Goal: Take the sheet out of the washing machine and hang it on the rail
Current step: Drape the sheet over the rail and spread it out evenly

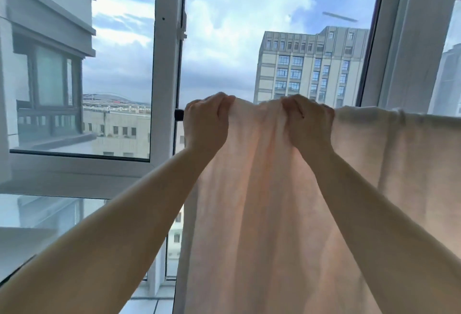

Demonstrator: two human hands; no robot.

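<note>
Head view: sheet [269, 201] hangs draped over the rail [178, 115], whose black end cap shows just left of the left hand [205, 121]. Left hand's fingers [219, 100] curl tightly over the sheet's top left edge, gripping it at the rail. Right hand [308, 124] beside it, fingers [321, 109] likewise curled, gripping bunched cloth. Window [164, 64] far behind.

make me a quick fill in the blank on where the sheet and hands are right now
1. Both hands grip the top edge of the ____.
2. The sheet hangs over a rail whose black end cap shows just beyond the ____ hand.
3. The left hand and right hand work in front of an open ____.

Missing words: sheet; left; window
</note>
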